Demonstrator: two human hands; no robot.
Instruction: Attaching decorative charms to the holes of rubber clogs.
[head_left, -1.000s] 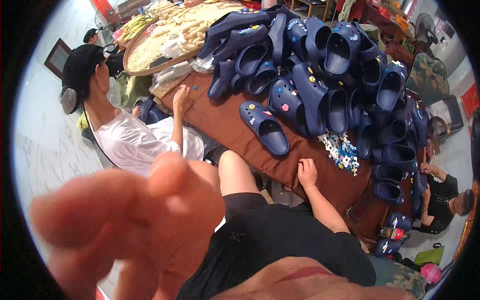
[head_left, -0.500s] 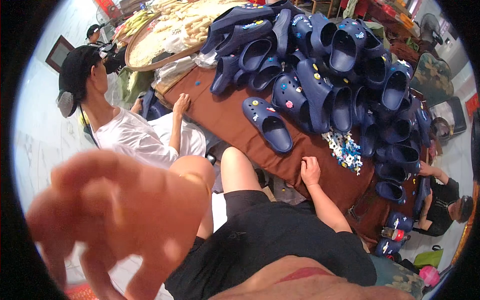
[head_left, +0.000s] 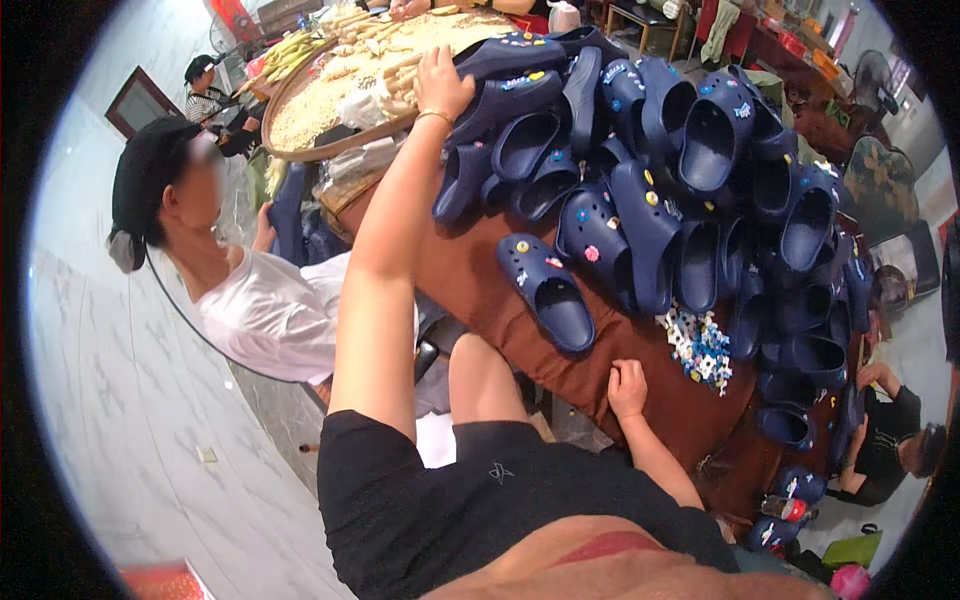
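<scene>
Navy clogs (head_left: 650, 235) lie heaped on the brown-covered table (head_left: 480, 275), with one clog (head_left: 546, 292) in front, near small white and blue pieces (head_left: 700, 352). The left hand (head_left: 443, 85) is between the heap and a round tray (head_left: 345, 149), fingers extended; the right hand (head_left: 627, 388) is at the table's near edge, fingers loosely bent, any hold unclear.

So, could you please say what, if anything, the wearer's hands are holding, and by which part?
Neither visibly holds anything: the left hand is by a navy clog, the right hand rests on brown cloth.
</scene>
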